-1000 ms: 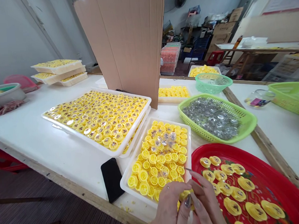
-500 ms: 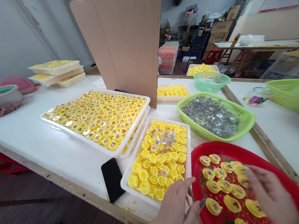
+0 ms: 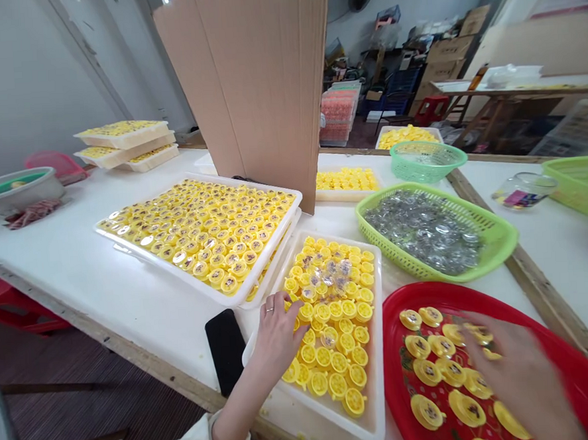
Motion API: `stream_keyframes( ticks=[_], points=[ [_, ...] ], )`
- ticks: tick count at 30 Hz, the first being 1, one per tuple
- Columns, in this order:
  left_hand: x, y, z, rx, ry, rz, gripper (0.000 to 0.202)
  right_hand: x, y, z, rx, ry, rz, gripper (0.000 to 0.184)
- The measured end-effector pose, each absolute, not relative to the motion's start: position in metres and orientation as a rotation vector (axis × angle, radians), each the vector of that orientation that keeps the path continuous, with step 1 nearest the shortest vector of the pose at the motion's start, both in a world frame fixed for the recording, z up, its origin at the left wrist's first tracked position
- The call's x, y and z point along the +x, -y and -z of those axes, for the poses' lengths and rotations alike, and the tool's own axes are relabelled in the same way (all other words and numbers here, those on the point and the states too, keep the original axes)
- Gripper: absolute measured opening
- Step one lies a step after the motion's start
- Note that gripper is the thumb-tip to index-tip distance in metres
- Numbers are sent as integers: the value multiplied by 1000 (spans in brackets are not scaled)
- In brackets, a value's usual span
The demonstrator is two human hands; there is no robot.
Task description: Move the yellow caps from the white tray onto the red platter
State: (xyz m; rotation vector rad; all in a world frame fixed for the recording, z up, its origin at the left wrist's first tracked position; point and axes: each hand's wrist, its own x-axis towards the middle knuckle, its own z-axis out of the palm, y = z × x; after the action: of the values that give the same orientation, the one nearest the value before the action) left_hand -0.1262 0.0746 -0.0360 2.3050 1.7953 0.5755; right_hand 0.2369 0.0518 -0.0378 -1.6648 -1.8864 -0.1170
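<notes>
- Holding the left hand point(image 3: 275, 334), with a ring on one finger, over the left side of a white tray point(image 3: 374, 425).
- Apart at thumb and fingertips in that grip, close over the open yellow caps point(image 3: 336, 362); unclear whether touching any.
- Holding the right hand point(image 3: 517, 366), blurred, over a red tray point(image 3: 583, 381), with fingers low beside the printed yellow caps point(image 3: 466, 408); impossible to make out whether that grip is apart or closed on one.
- In the white tray, crowded together, mostly hollow side up, with a cluster of clear pieces point(image 3: 332, 277) on top toward the far end.
- In the red tray, spread out in loose rows, printed side up.
- Behind the red tray, in a green basket point(image 3: 497, 237), heaped with clear plastic parts point(image 3: 424, 228).
- To the left of the white tray, flat on the desk point(image 3: 143, 282), near its edge: a black phone point(image 3: 225, 350).
- Farther back, stacked and filled with more printed caps: larger trays point(image 3: 274, 246), just before a cardboard sheet point(image 3: 250, 83).
</notes>
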Motion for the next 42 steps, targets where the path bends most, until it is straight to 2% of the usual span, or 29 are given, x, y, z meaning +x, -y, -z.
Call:
stream_keyframes(
  ticks=[3,7,13,19,24,32,35,38,39,42],
  points=[
    [-124,-80,36,2326,-1805,-542,35,152,-46,43,-1335,2263,35,17],
    [-124,-86,38,2336,-1814,-512,36,75,-47,48,-1274,2439,69,10],
    [-122,-92,44,2337,-1819,-478,35,54,-65,56,-1410,2507,178,22],
    [-117,-91,44,2346,-1833,-486,39,56,-68,59,-1436,2502,78,12],
    [-115,-89,41,2341,-1846,-517,34,63,-65,47,-1386,2377,-201,20],
    [-123,-71,26,2313,-1763,-562,29,90,-49,29,-1351,1863,-923,29],
    [-124,-66,25,2289,-1768,-558,28,100,-47,27,-1369,1610,-1181,20],
    [-124,-62,24,2259,-1786,-563,27,109,-49,23,-1362,1428,-1398,43],
    [-124,-60,22,2256,-1784,-567,27,112,-50,21,-1357,1385,-1449,45],
    [-122,-50,12,2220,-1685,-588,29,117,-52,12,-1332,1298,-1542,36]
  ],
)
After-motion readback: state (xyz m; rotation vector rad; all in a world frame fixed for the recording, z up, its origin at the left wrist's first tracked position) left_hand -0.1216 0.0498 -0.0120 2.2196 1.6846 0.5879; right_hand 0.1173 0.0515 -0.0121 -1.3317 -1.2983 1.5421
